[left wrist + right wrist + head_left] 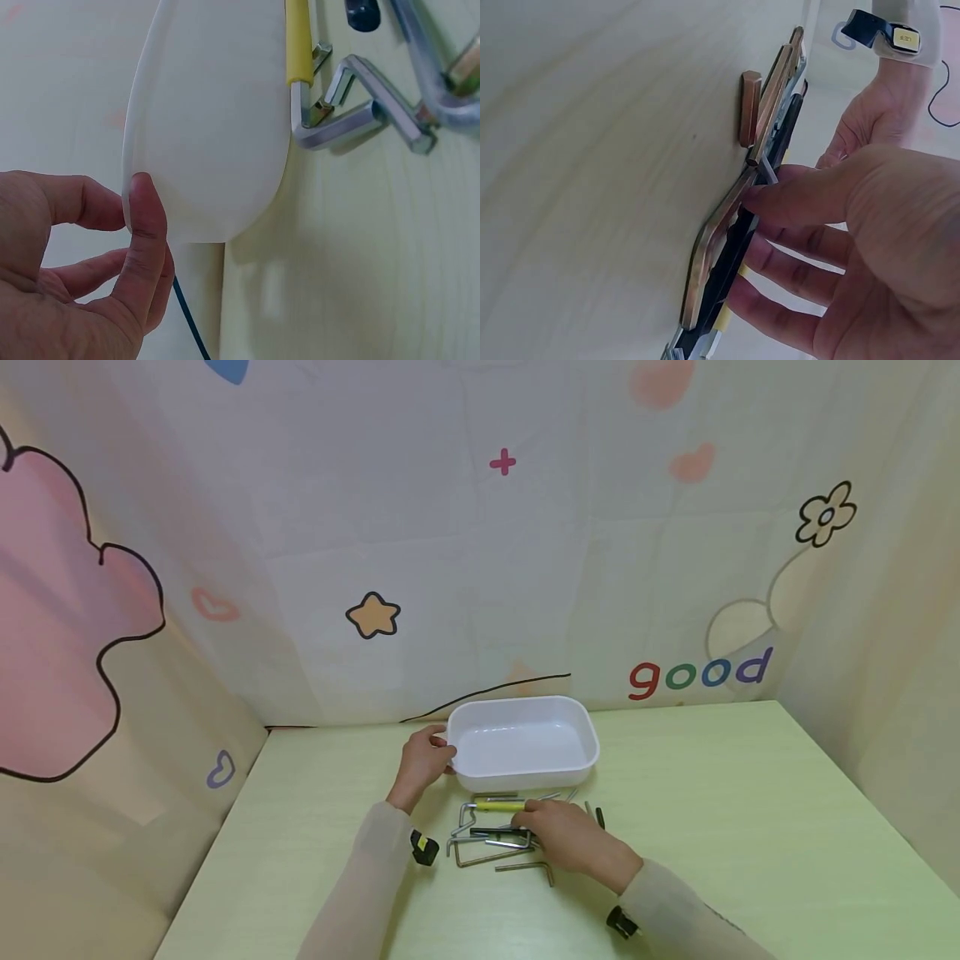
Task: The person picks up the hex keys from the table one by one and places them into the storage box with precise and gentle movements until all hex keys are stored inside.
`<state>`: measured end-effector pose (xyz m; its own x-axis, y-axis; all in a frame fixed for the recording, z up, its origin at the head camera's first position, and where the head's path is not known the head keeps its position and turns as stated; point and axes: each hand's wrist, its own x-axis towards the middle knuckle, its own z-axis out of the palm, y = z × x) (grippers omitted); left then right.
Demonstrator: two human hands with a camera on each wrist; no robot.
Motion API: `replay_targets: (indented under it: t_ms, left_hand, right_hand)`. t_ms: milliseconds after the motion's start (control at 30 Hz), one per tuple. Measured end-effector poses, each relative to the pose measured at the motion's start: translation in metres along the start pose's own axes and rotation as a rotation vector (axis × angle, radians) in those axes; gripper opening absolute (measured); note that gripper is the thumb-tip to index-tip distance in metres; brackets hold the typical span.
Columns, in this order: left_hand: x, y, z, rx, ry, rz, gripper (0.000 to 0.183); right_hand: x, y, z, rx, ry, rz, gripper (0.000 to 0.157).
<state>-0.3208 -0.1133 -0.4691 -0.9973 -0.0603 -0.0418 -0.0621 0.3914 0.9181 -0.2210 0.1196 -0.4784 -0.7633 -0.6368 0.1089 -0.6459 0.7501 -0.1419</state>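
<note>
Toward the back of the pale table [712,793], close to the patterned cloth [487,543], stands a white tray [517,747] with rounded corners, its long side facing the person. At the tray's left end the left hand [424,760] pinches the rim between thumb and fingers. Just in front of the tray lies a loose pile of bent hex keys, some silver, some bronze, overlapping at various angles. Among them are a key with a yellow sleeve [498,807], nearest the tray, and a black key [491,832] beside the right hand. That right hand [566,835] reaches into the right part of the pile with its fingers bent; the right wrist view shows the thumb against the keys, but one cannot tell whether it grasps any of them. Nearest the person, a bronze key [521,866] lies with its short arm turned toward the front, and a short black piece [600,817] rests to the right of the pile. Both arms wear light sleeves, and the cloth carries the word "good" [701,674] and an orange star [373,615].
</note>
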Motion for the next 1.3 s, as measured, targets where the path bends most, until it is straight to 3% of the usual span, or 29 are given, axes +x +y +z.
replay_targets:
  t_ms: [533, 1300]
  left_hand:
    - [0.002, -0.005, 0.001, -0.042, -0.004, -0.038, 0.048]
    - [0.002, -0.003, -0.001, -0.051, -0.034, -0.056, 0.05]
  right_hand:
    - [0.003, 0.001, 0.007, -0.059, -0.025, -0.019, 0.041]
    - [0.002, -0.011, -0.008, -0.069, -0.044, 0.016, 0.043]
